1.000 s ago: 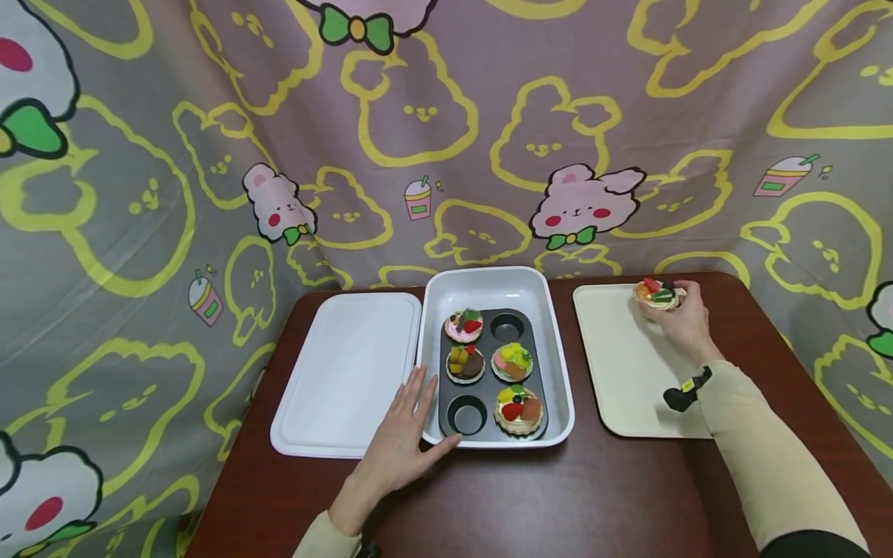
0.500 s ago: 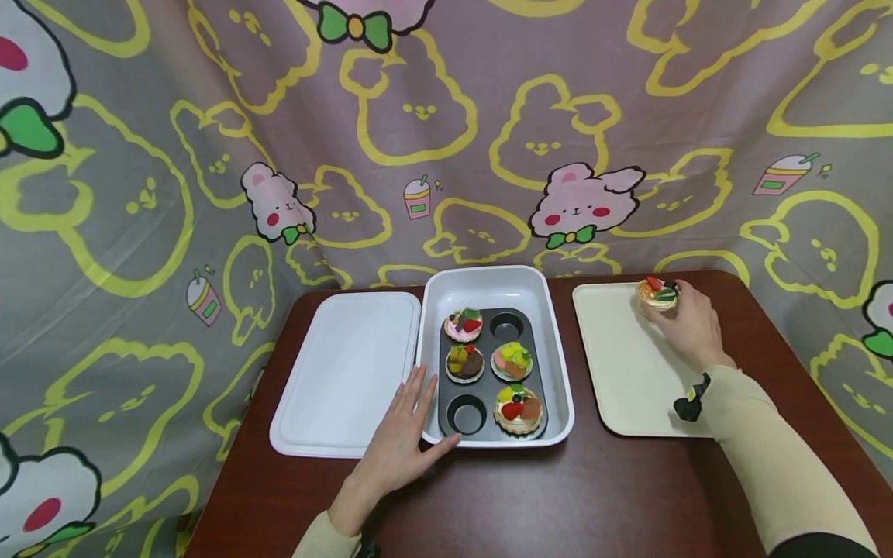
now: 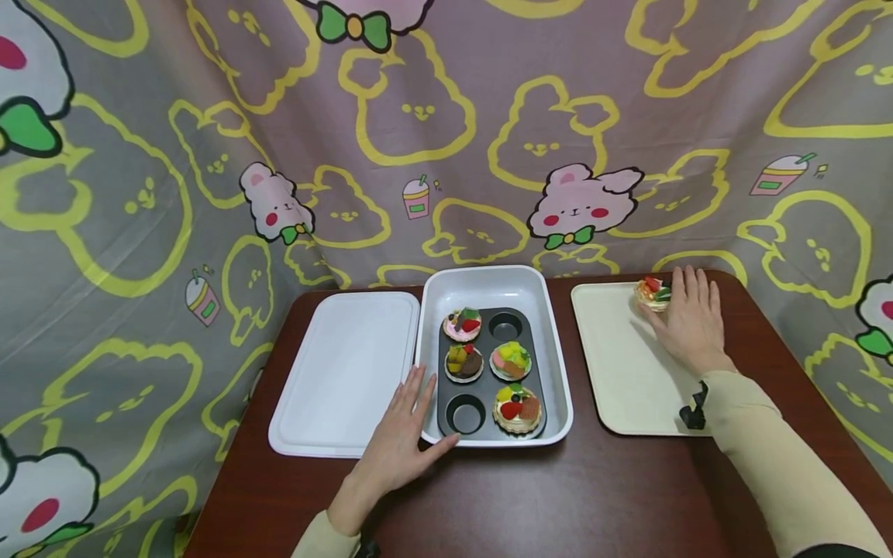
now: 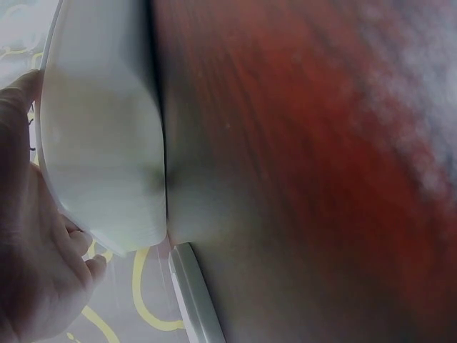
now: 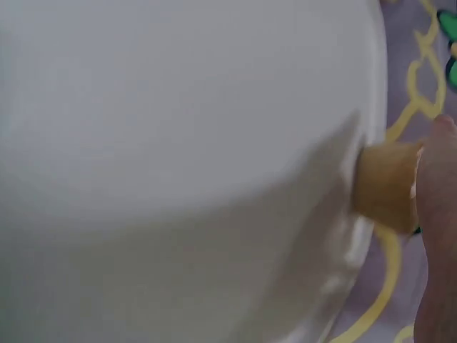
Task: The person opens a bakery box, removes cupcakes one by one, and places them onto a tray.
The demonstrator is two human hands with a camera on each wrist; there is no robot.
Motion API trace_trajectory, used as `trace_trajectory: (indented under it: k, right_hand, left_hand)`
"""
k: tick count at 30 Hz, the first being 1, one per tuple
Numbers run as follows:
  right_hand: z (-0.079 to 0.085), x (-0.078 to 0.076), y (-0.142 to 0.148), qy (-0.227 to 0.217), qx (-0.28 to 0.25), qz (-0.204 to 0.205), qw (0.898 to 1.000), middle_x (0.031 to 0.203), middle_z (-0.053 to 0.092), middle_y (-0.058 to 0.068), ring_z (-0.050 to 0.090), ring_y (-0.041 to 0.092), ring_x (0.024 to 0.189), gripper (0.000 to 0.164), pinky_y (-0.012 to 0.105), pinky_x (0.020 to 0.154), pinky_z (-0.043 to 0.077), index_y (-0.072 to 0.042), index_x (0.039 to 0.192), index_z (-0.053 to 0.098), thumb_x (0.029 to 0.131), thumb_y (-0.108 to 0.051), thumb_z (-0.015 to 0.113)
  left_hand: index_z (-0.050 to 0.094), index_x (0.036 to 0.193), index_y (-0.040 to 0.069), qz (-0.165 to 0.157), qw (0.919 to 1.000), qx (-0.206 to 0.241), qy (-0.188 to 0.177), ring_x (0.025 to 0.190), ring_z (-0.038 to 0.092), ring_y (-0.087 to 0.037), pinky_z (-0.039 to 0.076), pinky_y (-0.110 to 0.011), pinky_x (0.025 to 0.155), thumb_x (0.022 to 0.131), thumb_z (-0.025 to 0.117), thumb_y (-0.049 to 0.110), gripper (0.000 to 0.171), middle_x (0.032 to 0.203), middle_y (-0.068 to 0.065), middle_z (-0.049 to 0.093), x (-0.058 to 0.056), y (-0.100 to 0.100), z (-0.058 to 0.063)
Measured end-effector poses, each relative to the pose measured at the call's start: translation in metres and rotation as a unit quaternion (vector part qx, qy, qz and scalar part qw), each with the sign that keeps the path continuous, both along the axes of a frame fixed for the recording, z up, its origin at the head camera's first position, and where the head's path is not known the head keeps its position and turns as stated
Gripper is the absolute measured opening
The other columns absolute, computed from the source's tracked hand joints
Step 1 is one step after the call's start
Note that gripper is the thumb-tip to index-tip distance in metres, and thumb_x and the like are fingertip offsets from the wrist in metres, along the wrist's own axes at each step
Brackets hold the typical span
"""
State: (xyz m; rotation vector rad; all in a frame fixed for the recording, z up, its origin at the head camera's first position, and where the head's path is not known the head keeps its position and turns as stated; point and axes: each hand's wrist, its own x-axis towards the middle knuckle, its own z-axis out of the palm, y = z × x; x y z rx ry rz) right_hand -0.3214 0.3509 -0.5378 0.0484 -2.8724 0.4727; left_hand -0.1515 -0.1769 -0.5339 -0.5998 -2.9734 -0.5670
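Note:
My right hand (image 3: 691,322) is over the far right of the cream tray (image 3: 628,380), its fingers straight and apart. Beside its thumb a fruit tart (image 3: 647,293) sits at the tray's far edge, partly hidden by the hand. From the right wrist, the tart's tan shell (image 5: 388,182) shows against the rim, with my thumb (image 5: 439,214) close by; whether they touch I cannot tell. My left hand (image 3: 398,446) rests with spread fingers on the near left corner of a white deep tray (image 3: 481,287). In the left wrist view that tray's side wall (image 4: 100,143) lies by the hand (image 4: 36,271).
Inside the white tray, a dark muffin tin (image 3: 488,411) holds several fruit tarts (image 3: 511,361); its far right and near left cups (image 3: 465,414) hold nothing. A flat white lid (image 3: 349,372) lies at left. Patterned cloth (image 3: 446,139) hangs behind the brown table (image 3: 544,496).
My right hand gripped the tart earlier; now its fingers have straightened and let go, leaving the tart at the tray's far edge. The left hand has stayed in place.

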Motion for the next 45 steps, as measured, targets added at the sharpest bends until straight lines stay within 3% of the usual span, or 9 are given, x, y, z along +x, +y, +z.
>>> trace_trajectory:
  k: [5,13,17,26,30,36,40,45]
  right_hand:
    - [0.015,0.003,-0.022,0.044,-0.002,0.048,0.998,0.175,0.021,0.039,0.012,0.055,0.168,0.099,0.064,0.141,0.002,0.009,0.171,0.017,0.108,-0.054,0.061]
    - [0.026,0.01,-0.066,0.097,0.015,0.116,0.988,0.173,0.033,0.037,0.026,0.055,0.164,0.096,0.066,0.138,0.017,0.009,0.168,0.03,0.102,-0.05,0.068]
    - [0.029,0.017,-0.089,0.082,0.019,0.145,0.986,0.173,0.033,0.035,0.026,0.054,0.165,0.096,0.067,0.138,0.018,0.009,0.168,0.031,0.101,-0.047,0.072]
    - [0.036,0.035,-0.14,-0.001,0.013,0.213,0.977,0.178,0.03,0.03,0.021,0.05,0.169,0.103,0.066,0.139,0.017,0.004,0.171,0.027,0.1,-0.052,0.075]
    - [0.037,0.043,-0.16,-0.024,0.002,0.253,0.967,0.176,0.035,0.029,0.027,0.05,0.167,0.102,0.067,0.137,0.023,0.003,0.17,0.032,0.098,-0.052,0.078]
    - [0.04,0.051,-0.183,-0.075,-0.041,0.302,0.949,0.171,0.045,0.028,0.043,0.051,0.159,0.092,0.07,0.127,0.041,-0.009,0.168,0.042,0.097,-0.05,0.082]
    - [0.037,0.053,-0.193,-0.082,-0.044,0.318,0.944,0.168,0.05,0.028,0.049,0.049,0.156,0.091,0.069,0.123,0.046,-0.013,0.167,0.046,0.095,-0.053,0.083]
    - [0.033,0.052,-0.201,-0.085,-0.043,0.331,0.939,0.166,0.053,0.025,0.054,0.047,0.153,0.093,0.066,0.122,0.048,-0.011,0.166,0.047,0.093,-0.053,0.086]
  left_hand:
    - [0.031,0.174,0.006,0.001,1.0,0.003,-0.002,0.172,0.02,-0.04,0.029,-0.061,0.137,0.099,0.066,0.069,0.103,0.185,-0.02,0.019,-0.001,0.0,0.001]
    - [0.029,0.174,0.007,0.001,1.0,0.0,-0.007,0.172,0.021,-0.04,0.028,-0.062,0.137,0.099,0.065,0.069,0.104,0.184,-0.02,0.019,0.0,0.0,0.002]
    - [0.03,0.174,0.006,-0.001,1.0,-0.002,-0.002,0.172,0.023,-0.04,0.03,-0.062,0.136,0.1,0.064,0.071,0.104,0.184,-0.021,0.02,0.0,0.0,0.002]
    - [0.029,0.174,0.007,0.002,1.0,-0.007,-0.002,0.172,0.023,-0.04,0.03,-0.062,0.137,0.1,0.063,0.072,0.104,0.184,-0.02,0.02,0.0,0.0,0.003]
    - [0.028,0.175,0.008,0.003,0.9999,-0.005,-0.008,0.172,0.021,-0.039,0.029,-0.061,0.137,0.099,0.064,0.07,0.104,0.185,-0.019,0.019,0.001,0.001,0.004]
    - [0.028,0.175,0.008,0.006,0.9999,-0.006,-0.013,0.172,0.021,-0.039,0.028,-0.061,0.138,0.099,0.065,0.07,0.104,0.185,-0.019,0.018,0.001,0.001,0.004]
    - [0.028,0.175,0.008,0.006,0.9999,-0.005,-0.013,0.172,0.021,-0.039,0.028,-0.061,0.138,0.099,0.065,0.07,0.104,0.185,-0.019,0.018,0.001,0.001,0.004]
    - [0.029,0.174,0.008,0.003,1.0,-0.005,-0.008,0.172,0.021,-0.039,0.029,-0.061,0.137,0.099,0.065,0.069,0.104,0.185,-0.019,0.019,0.001,0.0,0.004]
